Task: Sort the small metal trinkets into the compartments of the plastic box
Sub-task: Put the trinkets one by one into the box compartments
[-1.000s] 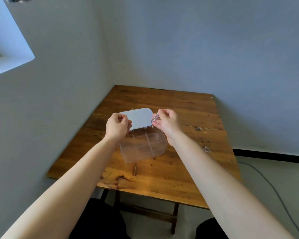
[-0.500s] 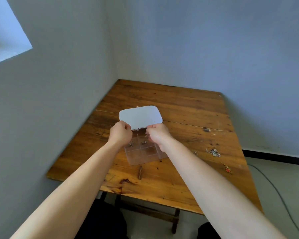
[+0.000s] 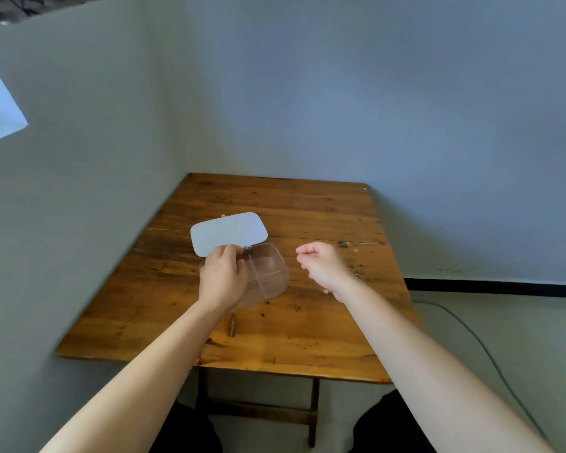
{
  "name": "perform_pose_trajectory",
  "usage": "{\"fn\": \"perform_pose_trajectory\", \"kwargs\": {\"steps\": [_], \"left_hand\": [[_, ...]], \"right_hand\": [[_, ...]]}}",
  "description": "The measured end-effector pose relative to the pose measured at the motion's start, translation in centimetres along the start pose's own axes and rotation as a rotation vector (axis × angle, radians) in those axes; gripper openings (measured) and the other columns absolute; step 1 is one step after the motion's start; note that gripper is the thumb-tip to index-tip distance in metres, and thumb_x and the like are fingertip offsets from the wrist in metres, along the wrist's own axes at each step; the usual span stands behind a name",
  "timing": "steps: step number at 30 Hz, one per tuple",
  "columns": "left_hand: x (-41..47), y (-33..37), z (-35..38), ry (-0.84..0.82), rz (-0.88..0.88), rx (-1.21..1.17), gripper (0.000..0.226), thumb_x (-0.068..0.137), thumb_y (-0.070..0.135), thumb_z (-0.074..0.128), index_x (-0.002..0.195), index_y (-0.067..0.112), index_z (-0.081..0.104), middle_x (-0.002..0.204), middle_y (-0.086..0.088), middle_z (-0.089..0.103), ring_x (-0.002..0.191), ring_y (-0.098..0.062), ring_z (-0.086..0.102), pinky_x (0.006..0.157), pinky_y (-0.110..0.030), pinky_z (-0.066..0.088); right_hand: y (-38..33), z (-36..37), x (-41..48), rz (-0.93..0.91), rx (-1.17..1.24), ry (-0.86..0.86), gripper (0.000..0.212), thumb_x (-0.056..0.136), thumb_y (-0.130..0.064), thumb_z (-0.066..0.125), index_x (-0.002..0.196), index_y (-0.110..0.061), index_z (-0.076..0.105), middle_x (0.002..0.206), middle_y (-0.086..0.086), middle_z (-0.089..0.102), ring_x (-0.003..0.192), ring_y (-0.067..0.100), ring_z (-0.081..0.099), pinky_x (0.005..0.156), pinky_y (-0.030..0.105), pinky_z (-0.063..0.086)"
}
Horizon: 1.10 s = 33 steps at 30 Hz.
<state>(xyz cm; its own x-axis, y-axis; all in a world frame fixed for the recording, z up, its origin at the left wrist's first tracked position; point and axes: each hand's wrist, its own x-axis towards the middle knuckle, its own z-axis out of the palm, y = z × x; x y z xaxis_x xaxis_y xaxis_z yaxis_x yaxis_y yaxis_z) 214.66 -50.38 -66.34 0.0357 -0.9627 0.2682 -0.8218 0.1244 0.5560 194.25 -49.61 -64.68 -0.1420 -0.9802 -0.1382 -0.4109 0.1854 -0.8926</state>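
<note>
Daylight from a window falls at ten o'clock, and below it the wooden tabletop (image 3: 307, 322) carries the work. At its centre sits the clear plastic box (image 3: 268, 273), its white lid (image 3: 228, 232) hinged open and leaning back toward twelve o'clock. The left hand (image 3: 223, 279) lies over the box's nine o'clock half, fingers curled on the rim in a steadying grip; what lies under the palm is hidden. The visible compartments at three o'clock look empty, though the clear walls make that hard to be sure of.

Half a second ago both hands were pressed together over the box. Now the right hand (image 3: 324, 268) has pulled away toward three o'clock and hangs above the tabletop, its grip loosely curled with thumb and forefinger nearly meeting; I cannot tell whether it has hold of anything. Just behind its wrist, small metal trinkets (image 3: 359, 276) glint on the wood. Judging from this, one placement looks finished and the hand is heading back for the next piece.
</note>
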Motion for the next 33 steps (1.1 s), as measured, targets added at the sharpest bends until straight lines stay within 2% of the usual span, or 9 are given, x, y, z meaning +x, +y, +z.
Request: {"fn": "perform_pose_trajectory", "kwargs": {"steps": [5, 9, 11, 14, 16, 21, 24, 28, 33], "left_hand": [[-1.0, 4.2, 3.0, -0.074, 0.216, -0.087, 0.030, 0.099, 0.014, 0.046, 0.125, 0.009, 0.057, 0.130, -0.011, 0.056, 0.118, -0.027, 0.050, 0.094, -0.041, 0.049], [-1.8, 6.6, 5.9, -0.205, 0.315, -0.091, 0.033, 0.098, 0.013, 0.047, 0.129, 0.008, 0.055, 0.131, -0.012, 0.055, 0.118, -0.029, 0.052, 0.094, -0.043, 0.049], [-2.2, 7.3, 7.7, -0.293, 0.323, -0.063, 0.037, 0.099, 0.018, 0.047, 0.134, 0.008, 0.053, 0.134, -0.012, 0.054, 0.121, -0.030, 0.051, 0.097, -0.044, 0.048], [-2.4, 7.8, 10.3, -0.417, 0.264, 0.026, 0.045, 0.102, 0.029, 0.046, 0.143, 0.010, 0.045, 0.141, -0.012, 0.048, 0.131, -0.030, 0.042, 0.107, -0.042, 0.040], [-2.3, 7.8, 11.8, -0.455, 0.230, 0.076, 0.048, 0.102, 0.035, 0.045, 0.143, 0.010, 0.042, 0.140, -0.012, 0.047, 0.130, -0.031, 0.040, 0.107, -0.041, 0.037], [-2.2, 7.1, 14.0, -0.341, 0.243, 0.111, 0.053, 0.100, 0.041, 0.048, 0.145, 0.012, 0.046, 0.129, -0.011, 0.050, 0.118, -0.030, 0.045, 0.103, -0.039, 0.041], [-2.5, 6.9, 14.7, -0.228, 0.252, 0.067, 0.040, 0.099, 0.036, 0.055, 0.131, 0.015, 0.063, 0.117, -0.007, 0.056, 0.107, -0.027, 0.050, 0.095, -0.036, 0.045], [-2.7, 6.8, 14.8, -0.160, 0.225, -0.021, 0.026, 0.094, 0.030, 0.066, 0.113, 0.016, 0.075, 0.105, -0.004, 0.059, 0.098, -0.022, 0.050, 0.085, -0.031, 0.046], [-2.3, 7.3, 14.7, -0.198, 0.161, -0.043, 0.022, 0.095, 0.029, 0.064, 0.111, 0.017, 0.073, 0.107, -0.001, 0.059, 0.101, -0.020, 0.049, 0.086, -0.028, 0.042]], "right_hand": [[3.4, -5.4, -0.9, 0.045, -0.023, 0.109, 0.016, 0.097, -0.017, 0.056, 0.104, -0.028, 0.065, 0.112, -0.002, 0.066, 0.108, 0.019, 0.062, 0.097, 0.043, 0.053], [6.3, -8.0, -1.1, 0.072, -0.075, 0.188, 0.019, 0.097, -0.019, 0.056, 0.110, -0.029, 0.066, 0.116, -0.004, 0.066, 0.106, 0.016, 0.062, 0.077, 0.027, 0.049], [7.8, -8.6, -0.9, 0.096, -0.135, 0.220, 0.022, 0.096, -0.020, 0.057, 0.116, -0.027, 0.066, 0.119, -0.004, 0.067, 0.105, 0.016, 0.062, 0.072, 0.027, 0.051], [10.0, -8.6, -0.2, 0.160, -0.248, 0.237, 0.036, 0.095, -0.028, 0.062, 0.130, -0.023, 0.060, 0.126, -0.002, 0.064, 0.108, 0.020, 0.061, 0.087, 0.040, 0.057], [11.3, -8.3, 0.3, 0.189, -0.296, 0.230, 0.048, 0.092, -0.035, 0.066, 0.138, -0.023, 0.054, 0.131, 0.001, 0.061, 0.113, 0.022, 0.059, 0.092, 0.039, 0.053], [13.1, -7.5, 1.5, 0.192, -0.444, 0.211, 0.070, 0.085, -0.060, 0.066, 0.145, -0.030, 0.049, 0.134, 0.001, 0.055, 0.122, 0.023, 0.053, 0.101, 0.039, 0.045], [13.6, -7.3, 2.0, 0.155, -0.531, 0.240, 0.059, 0.085, -0.063, 0.065, 0.136, -0.036, 0.059, 0.132, -0.001, 0.057, 0.118, 0.022, 0.056, 0.095, 0.038, 0.050], [13.6, -7.2, 2.2, 0.130, -0.492, 0.285, 0.029, 0.085, -0.059, 0.069, 0.109, -0.044, 0.074, 0.121, -0.007, 0.063, 0.105, 0.017, 0.060, 0.070, 0.029, 0.050], [12.9, -7.2, 1.9, 0.125, -0.501, 0.306, 0.024, 0.088, -0.055, 0.068, 0.104, -0.040, 0.077, 0.114, -0.010, 0.070, 0.099, 0.016, 0.065, 0.068, 0.028, 0.053]]}}
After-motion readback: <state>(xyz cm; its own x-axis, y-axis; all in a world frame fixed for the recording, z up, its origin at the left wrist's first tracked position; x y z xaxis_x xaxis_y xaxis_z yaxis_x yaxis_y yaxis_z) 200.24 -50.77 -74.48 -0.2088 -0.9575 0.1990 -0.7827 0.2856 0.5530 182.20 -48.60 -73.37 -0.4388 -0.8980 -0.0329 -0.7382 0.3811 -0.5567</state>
